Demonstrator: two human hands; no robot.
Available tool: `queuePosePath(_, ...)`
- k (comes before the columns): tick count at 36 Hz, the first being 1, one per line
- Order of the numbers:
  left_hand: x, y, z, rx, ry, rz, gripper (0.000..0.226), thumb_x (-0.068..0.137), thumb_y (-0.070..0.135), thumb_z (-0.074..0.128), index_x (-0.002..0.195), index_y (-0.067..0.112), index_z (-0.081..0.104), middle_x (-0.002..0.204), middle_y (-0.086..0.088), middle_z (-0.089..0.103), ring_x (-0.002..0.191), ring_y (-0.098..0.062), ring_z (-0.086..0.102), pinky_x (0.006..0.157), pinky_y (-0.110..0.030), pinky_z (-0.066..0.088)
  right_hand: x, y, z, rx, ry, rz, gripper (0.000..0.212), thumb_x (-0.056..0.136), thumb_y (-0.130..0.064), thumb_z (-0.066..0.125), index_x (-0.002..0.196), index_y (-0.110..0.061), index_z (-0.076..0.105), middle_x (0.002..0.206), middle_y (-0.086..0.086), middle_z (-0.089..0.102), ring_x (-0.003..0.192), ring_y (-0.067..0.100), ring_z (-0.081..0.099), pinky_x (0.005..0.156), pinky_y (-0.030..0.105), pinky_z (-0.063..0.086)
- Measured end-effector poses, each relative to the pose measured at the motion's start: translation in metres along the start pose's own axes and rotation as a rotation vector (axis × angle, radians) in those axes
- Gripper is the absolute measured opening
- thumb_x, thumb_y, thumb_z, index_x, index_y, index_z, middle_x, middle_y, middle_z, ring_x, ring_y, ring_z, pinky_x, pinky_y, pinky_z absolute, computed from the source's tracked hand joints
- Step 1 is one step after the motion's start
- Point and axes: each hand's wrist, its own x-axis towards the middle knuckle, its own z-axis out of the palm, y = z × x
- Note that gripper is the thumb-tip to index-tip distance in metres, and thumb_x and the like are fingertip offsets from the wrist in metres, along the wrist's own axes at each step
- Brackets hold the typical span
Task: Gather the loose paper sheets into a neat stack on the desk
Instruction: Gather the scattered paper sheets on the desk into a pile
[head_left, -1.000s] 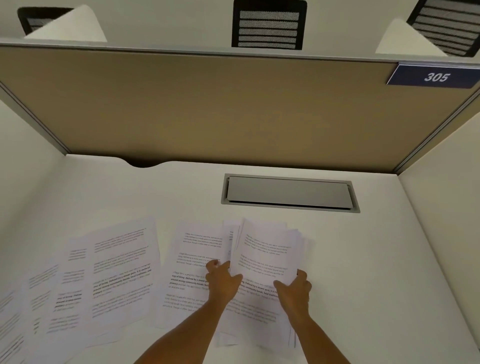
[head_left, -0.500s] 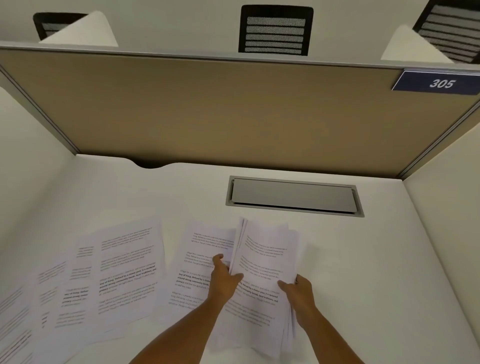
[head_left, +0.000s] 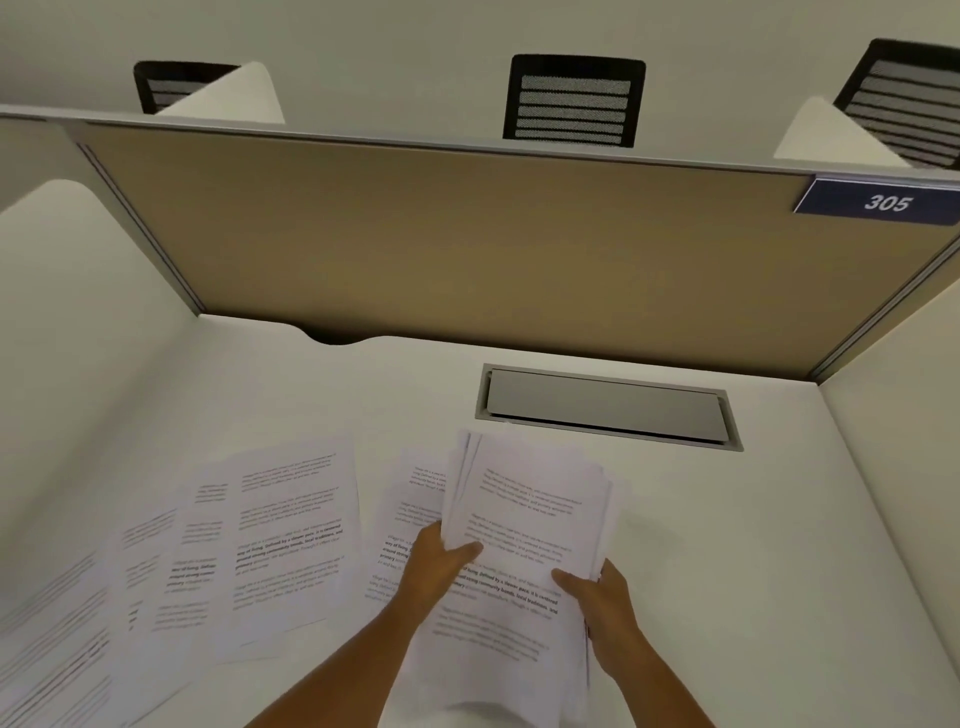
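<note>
I see both hands clamped on the sheaf of paper (head_left: 524, 525) near the middle of the desk's (head_left: 753, 545) front edge: my left hand (head_left: 434, 569) pinches its left side, thumb on top, and my right hand (head_left: 605, 605) grips its right side. The sheaf's edges are fanned and uneven. 1 sheet (head_left: 410, 499) lies just beside it, partly under, and more loose sheets (head_left: 249, 540) spread toward the front left corner.

A dark blue sign (head_left: 880, 201) at the far right, fixed on the tan partition (head_left: 467, 249), reads "305" in white. The paper sheets (head_left: 291, 530) carry printed paragraphs — too blurred to read.
</note>
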Motion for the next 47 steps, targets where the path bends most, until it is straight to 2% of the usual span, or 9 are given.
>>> queuePosePath(7,-0.002,0.002,-0.050,0.060,0.048,0.030,0.046,0.090,0.008,0.067,0.134,0.011,0.054,0.125,-0.009,0.067,0.107,-0.024,0.066,0.092,-0.040,0.056,-0.002,0.000,0.054,-0.097,-0.075,0.001,0.041,0.090,0.000,0.073,0.130,-0.006,0.065,0.116,0.009,0.074,0.105,0.028,0.071,0.102,0.048,0.055)
queuePosePath(11,0.002,-0.002,-0.074,0.128,0.087,0.001,0.042,0.092,0.009,0.064,0.133,0.008,0.055,0.125,-0.011,0.067,0.109,-0.027,0.066,0.094,-0.043,0.056,0.001,0.005,0.088,-0.171,-0.067,-0.014,0.039,0.091,0.004,0.068,0.128,-0.009,0.066,0.097,-0.005,0.073,0.092,0.016,0.070,0.079,0.029,0.060)
queuePosePath(14,0.007,-0.003,-0.088,0.147,0.102,0.008,0.042,0.093,0.009,0.063,0.133,0.008,0.055,0.124,-0.011,0.067,0.110,-0.027,0.066,0.095,-0.044,0.055,0.000,0.010,0.112,-0.212,-0.008,-0.004,0.036,0.092,0.003,0.065,0.127,-0.007,0.065,0.106,0.004,0.073,0.098,0.024,0.070,0.090,0.038,0.059)
queuePosePath(20,0.029,-0.014,-0.096,0.321,0.075,0.003,0.037,0.095,0.007,0.055,0.131,0.008,0.056,0.113,-0.002,0.067,0.090,-0.007,0.064,0.072,-0.012,0.054,0.003,0.020,0.147,-0.357,0.109,-0.011,0.026,0.092,0.001,0.061,0.116,-0.011,0.062,0.093,-0.002,0.065,0.076,0.007,0.060,0.054,0.014,0.046)
queuePosePath(22,0.039,-0.020,-0.093,0.472,0.076,0.011,0.039,0.094,0.007,0.053,0.133,0.006,0.053,0.124,-0.007,0.061,0.101,-0.012,0.058,0.085,-0.017,0.051,0.008,0.023,0.154,-0.460,0.139,-0.005,0.018,0.093,0.001,0.059,0.108,-0.007,0.064,0.094,0.001,0.068,0.073,0.005,0.059,0.052,0.012,0.045)
queuePosePath(28,0.057,-0.027,-0.080,0.765,0.138,-0.042,0.054,0.090,0.015,0.053,0.142,0.011,0.040,0.157,-0.006,0.024,0.137,-0.030,0.031,0.108,-0.040,0.037,0.015,0.022,0.168,-0.860,0.302,0.047,0.033,0.097,-0.020,0.059,0.128,-0.007,0.058,0.141,0.015,0.045,0.126,0.033,0.046,0.097,0.036,0.047)
queuePosePath(39,0.074,-0.029,-0.085,0.849,0.141,-0.106,0.046,0.085,0.013,0.058,0.130,0.011,0.048,0.142,-0.010,0.032,0.123,-0.028,0.039,0.095,-0.035,0.046,0.030,0.023,0.169,-0.734,0.319,0.113,0.035,0.093,-0.008,0.055,0.127,-0.010,0.053,0.138,0.019,0.039,0.112,0.040,0.053,0.085,0.040,0.049)
queuePosePath(45,0.075,-0.023,-0.093,0.787,0.036,-0.122,0.052,0.089,0.017,0.051,0.140,0.011,0.041,0.137,-0.011,0.048,0.122,-0.030,0.047,0.101,-0.037,0.046,0.031,0.024,0.157,-0.464,0.243,0.063,0.064,0.089,0.007,0.054,0.150,-0.008,0.037,0.133,0.017,0.059,0.085,0.018,0.061,0.065,0.026,0.053)
queuePosePath(47,0.072,-0.022,-0.096,0.726,0.022,-0.138,0.047,0.089,0.016,0.050,0.136,0.014,0.046,0.130,-0.007,0.060,0.116,-0.027,0.055,0.100,-0.039,0.049,0.028,0.022,0.155,-0.387,0.230,0.084,0.072,0.090,0.006,0.057,0.154,-0.008,0.027,0.138,0.017,0.056,0.094,0.023,0.060,0.077,0.031,0.054)
